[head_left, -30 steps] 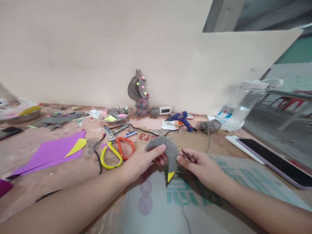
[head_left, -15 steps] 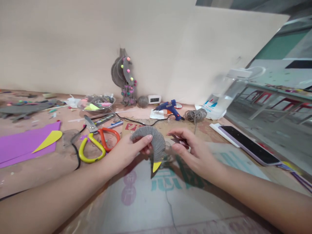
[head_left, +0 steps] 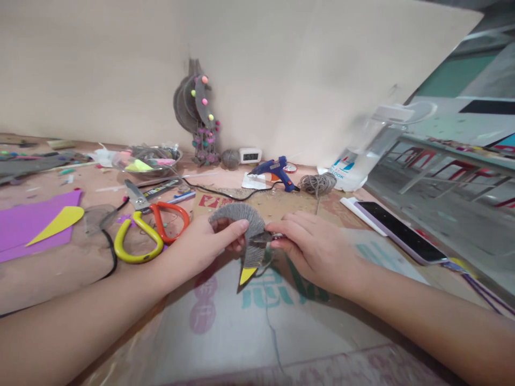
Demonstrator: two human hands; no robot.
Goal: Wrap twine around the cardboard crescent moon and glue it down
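Crescent: wrapped in grey yarn, held just above the printed sheet, its curve upward and its yellow tip pointing down.
Left hand: closed on the crescent's upper-left part, thumb across the front, fingers curled underneath.
Right hand: just right of the crescent, gripping a small dark metal tool between thumb and fingers.
Tool tip: overlaps the crescent's lower limb in view; cannot tell whether it touches the yarn.
Scissors: left of the crescent on the worktop, yellow and red handles apart.
Purple sheets: well left of the crescent, a yellow teardrop piece on top.
Glue gun: blue, beyond the crescent and slightly to its right.
Yarn coil: grey, beyond the crescent, farther right than the glue gun.
Clock: white, beyond the crescent, beside a yarn ball.
Ornament: grey discs with coloured beads, beyond and left of the crescent, against the pale wall.
Phone: well right of the crescent.
Bottle: clear, beyond and right of the crescent.
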